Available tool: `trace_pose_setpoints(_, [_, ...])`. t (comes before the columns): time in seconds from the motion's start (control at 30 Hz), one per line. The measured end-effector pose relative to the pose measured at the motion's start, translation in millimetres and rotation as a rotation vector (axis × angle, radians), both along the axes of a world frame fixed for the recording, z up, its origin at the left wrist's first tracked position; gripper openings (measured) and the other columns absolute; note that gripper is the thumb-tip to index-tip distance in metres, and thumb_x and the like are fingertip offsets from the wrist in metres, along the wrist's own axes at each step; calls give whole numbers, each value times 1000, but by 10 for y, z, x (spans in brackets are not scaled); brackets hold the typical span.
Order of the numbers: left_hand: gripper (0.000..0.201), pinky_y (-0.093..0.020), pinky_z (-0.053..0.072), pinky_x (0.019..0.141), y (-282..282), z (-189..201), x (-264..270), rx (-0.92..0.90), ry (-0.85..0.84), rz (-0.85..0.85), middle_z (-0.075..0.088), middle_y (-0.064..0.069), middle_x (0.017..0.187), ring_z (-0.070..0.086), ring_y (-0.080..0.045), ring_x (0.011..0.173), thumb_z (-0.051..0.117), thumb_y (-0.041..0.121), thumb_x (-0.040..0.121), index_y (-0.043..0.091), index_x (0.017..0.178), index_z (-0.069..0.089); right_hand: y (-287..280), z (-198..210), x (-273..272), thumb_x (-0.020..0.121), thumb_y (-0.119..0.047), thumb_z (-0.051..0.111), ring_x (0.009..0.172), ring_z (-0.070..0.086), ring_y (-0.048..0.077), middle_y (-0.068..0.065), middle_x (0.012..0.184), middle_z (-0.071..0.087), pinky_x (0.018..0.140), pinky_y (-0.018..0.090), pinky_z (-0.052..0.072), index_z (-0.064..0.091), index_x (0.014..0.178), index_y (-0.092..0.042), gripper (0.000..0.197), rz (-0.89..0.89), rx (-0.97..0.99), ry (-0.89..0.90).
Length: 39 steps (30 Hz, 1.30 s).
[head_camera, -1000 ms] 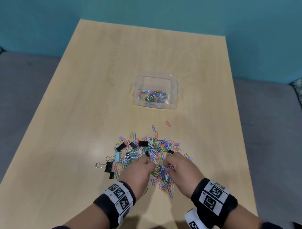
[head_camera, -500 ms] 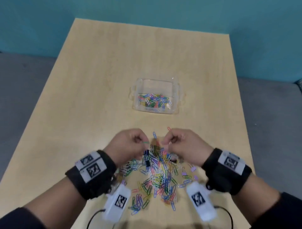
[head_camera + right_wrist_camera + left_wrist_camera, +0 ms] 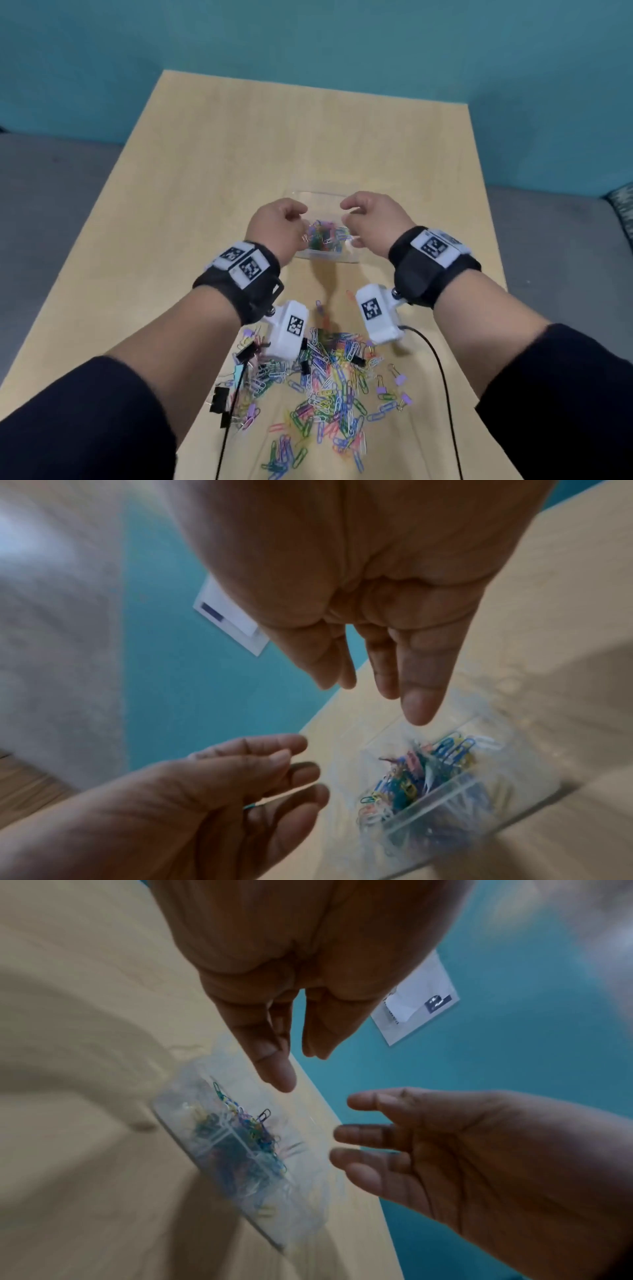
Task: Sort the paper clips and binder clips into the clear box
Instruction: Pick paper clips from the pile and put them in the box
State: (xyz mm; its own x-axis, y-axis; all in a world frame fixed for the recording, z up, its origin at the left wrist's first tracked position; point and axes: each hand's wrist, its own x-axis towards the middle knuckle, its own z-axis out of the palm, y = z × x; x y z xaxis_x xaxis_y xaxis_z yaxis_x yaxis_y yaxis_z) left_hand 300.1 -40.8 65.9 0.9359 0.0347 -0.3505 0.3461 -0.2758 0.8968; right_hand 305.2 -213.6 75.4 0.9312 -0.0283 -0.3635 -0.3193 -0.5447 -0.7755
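Head view: the clear box [image 3: 325, 255] sits mid-bench [image 3: 205, 178], coloured paper clips [image 3: 323, 236] heaped inside; loose clips and black binder clips [image 3: 219, 399] lie nearer. Left hand [image 3: 277, 228] and right hand [image 3: 371, 222] hover over it, fingers [image 3: 274, 1069] loosely spread, holding nothing.

Clear glossy plastic box [image 3: 349, 255], matt pale-wood table [image 3: 239, 164]

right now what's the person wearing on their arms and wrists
Dark sleeves are pushed up the forearms. Each wrist has a black strap carrying white blocks printed with black square code markers. A white camera housing with its own marker hangs under each wrist, trailing a thin black cable. The left hand and right hand are bare.
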Motion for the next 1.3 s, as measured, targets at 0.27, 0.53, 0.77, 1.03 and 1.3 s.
trace_pose_setpoints(0.27, [7,-25,49,65,668,-33,-1623,335,8,-523,60,13,71,56,-1,62,64,18,83,25,80,64,-304,-86,-1892,87,-26,51,75,53,14,-4,83,57,74,35,44,57,85,-23,7,449,-186,42])
trace_pose_setpoints(0.53, [7,-17,42,82,641,-460,-2560,263,104,-770,58,10,87,52,5,83,58,21,82,28,82,59,-44,-502,-2818,85,-27,41,90,46,16,-4,89,52,78,23,34,47,81,-28,7,738,-232,111])
trace_pose_setpoints(0.77, [37,-34,46,82,497,-552,-2608,606,-250,-664,46,4,104,47,-19,94,68,26,75,24,110,55,176,-561,-2866,88,-27,53,103,40,21,-4,110,44,80,30,44,49,110,-24,23,458,-518,-77])
trace_pose_setpoints(1.03, [77,-39,33,104,216,-704,-2589,861,-267,-715,31,-8,145,29,-30,123,65,38,82,24,145,24,372,-715,-2755,80,-42,66,123,32,32,5,152,23,94,46,42,25,144,-29,78,428,-670,-45])
trace_pose_setpoints(1.3, [21,-32,37,73,119,-782,-2389,868,-276,-641,41,-4,105,34,-23,91,53,10,83,21,100,54,435,-713,-2587,71,4,54,98,43,33,11,112,47,72,36,38,54,106,-15,39,492,-661,-138])
